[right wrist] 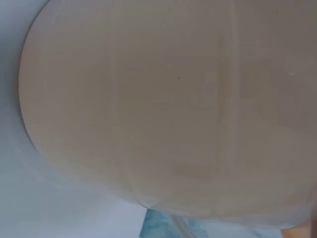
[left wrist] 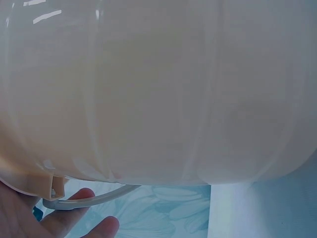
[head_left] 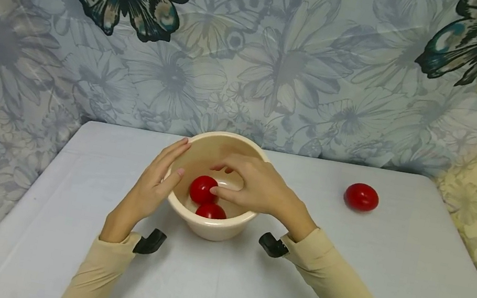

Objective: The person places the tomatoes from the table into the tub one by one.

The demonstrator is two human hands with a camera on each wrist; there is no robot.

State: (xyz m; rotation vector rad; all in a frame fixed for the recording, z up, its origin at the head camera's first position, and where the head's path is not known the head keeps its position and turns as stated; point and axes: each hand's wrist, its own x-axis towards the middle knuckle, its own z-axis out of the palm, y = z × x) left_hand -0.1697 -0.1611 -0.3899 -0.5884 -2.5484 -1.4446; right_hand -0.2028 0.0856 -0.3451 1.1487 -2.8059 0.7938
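At the middle of the white surface (head_left: 341, 273), the left hand (head_left: 154, 185) rests straight-fingered against the cream bowl (head_left: 224, 227); the right hand (head_left: 256, 186), fingers curled, touches a tomato (head_left: 201, 188) inside, whether gripping I cannot tell

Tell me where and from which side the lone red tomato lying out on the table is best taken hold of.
The tomato lies alone on the bare table, clear of the bowl, nothing crowding it. Probably best taken from above, fingers closing on its two opposite sides at the widest part: it is round, smooth and slightly flattened, so a low side approach might roll it. The right hand is nearer.
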